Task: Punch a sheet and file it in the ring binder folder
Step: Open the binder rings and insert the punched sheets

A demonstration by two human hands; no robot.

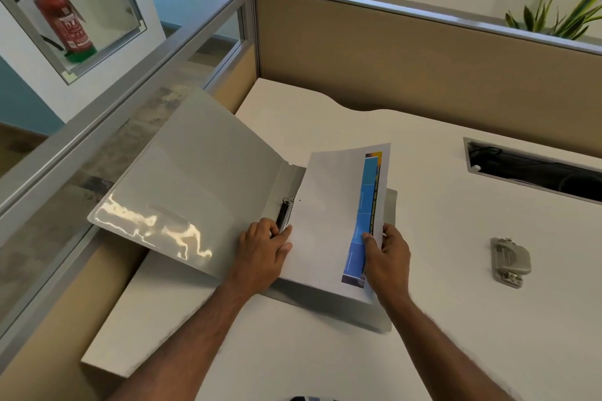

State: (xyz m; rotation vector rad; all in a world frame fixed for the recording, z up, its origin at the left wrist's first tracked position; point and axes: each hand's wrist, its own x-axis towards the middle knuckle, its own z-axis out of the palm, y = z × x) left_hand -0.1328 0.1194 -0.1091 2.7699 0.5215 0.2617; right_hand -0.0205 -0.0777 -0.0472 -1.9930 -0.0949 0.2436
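White paper sheet (329, 225), printed with a blue band along its right side, lies over the right half of an open grey plastic ring binder folder (182, 172) at the near left of the white counter (456, 319). The sheet's right edge is raised off the binder, apparently so that its left margin can be steered onto the black-and-silver metal ring mechanism (282, 215) at the spine. A small dark dot near that margin may be a punched hole, which would suggest punching is done and filing is under way. The binder's glossy front cover is thrown wide to the left and hangs out past the counter's edge, leaving the rings exposed.

The person's right hand (389, 252) pinches the sheet's near right edge, thumb (369, 242) on the blue band and the other fingers curled behind the paper. The left hand (262, 249) sits at the near end of the ring mechanism, its fingers (284, 234) close together and bent over the metal, thumb on the sheet's left margin. Whether they grip the mechanism or merely press it cannot be told.

A grey metal hole punch (509, 262) stands untouched, well apart to the right.
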